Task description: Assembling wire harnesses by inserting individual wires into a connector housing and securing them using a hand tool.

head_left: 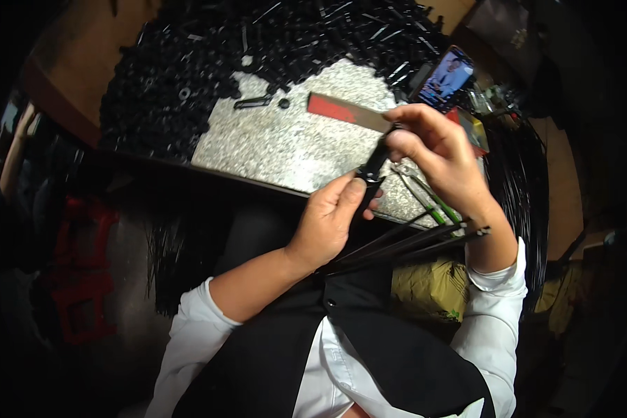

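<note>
My left hand (331, 216) is closed round a slim black part (374, 164), held tilted above the near edge of the speckled tabletop. At the upper end of that part, my right hand (439, 150) pinches with thumb and forefinger; whether a small piece sits between them is hidden. Behind my right fingertips lies a flat metal strip (345, 111), partly red. Under my right wrist is a green-handled tool (432, 202), like pliers. Thin black rods (411, 240) fan out below my hands.
A large heap of black parts (167, 90) covers the far and left tabletop (272, 143). Several loose pieces (253, 102) lie before it. A lit phone (447, 76) leans at the far right. Bundled black rods (522, 181) stand right; a yellow bag (430, 285) and red stool (83, 299) are below.
</note>
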Action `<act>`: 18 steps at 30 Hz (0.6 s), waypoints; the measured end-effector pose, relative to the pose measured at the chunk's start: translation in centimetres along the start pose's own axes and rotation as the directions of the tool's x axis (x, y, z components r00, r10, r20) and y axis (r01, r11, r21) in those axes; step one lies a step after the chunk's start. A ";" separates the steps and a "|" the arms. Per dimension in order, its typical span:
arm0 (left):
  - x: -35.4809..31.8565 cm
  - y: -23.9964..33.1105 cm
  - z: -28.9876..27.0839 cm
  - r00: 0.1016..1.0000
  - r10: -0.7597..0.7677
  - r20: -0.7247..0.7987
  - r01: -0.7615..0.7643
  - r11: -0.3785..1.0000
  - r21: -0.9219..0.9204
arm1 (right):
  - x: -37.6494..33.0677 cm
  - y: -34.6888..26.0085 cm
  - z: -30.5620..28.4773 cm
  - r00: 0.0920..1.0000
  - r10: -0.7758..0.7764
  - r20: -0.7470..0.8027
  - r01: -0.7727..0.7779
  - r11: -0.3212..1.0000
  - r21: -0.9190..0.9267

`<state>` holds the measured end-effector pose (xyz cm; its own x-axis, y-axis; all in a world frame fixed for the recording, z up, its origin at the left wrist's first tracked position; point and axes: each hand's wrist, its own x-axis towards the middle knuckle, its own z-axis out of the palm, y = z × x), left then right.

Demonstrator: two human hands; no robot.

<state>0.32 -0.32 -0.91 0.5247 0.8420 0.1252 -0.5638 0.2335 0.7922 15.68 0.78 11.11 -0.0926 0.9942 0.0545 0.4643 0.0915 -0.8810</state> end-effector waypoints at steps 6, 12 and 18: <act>0.1 -0.1 -0.5 1.000 -0.016 0.025 0.018 0.999 -0.051 | -1.3 3.0 0.5 0.975 -0.156 0.157 0.195 0.941 -0.276; 0.1 -0.2 -0.7 0.997 -0.061 0.054 0.068 0.988 -0.137 | -1.8 3.0 1.2 0.969 -0.153 0.194 0.187 0.968 -0.167; 0.0 0.0 -0.6 0.989 -0.101 0.112 0.117 0.982 -0.148 | -1.3 3.1 0.6 0.962 -0.070 0.265 0.085 0.995 -0.046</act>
<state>-0.07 -0.02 -1.29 0.6472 0.7543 0.1105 -0.5864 0.4000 0.7044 16.77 -0.30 8.02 -0.3548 0.9349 -0.0102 0.4947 0.1784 -0.8506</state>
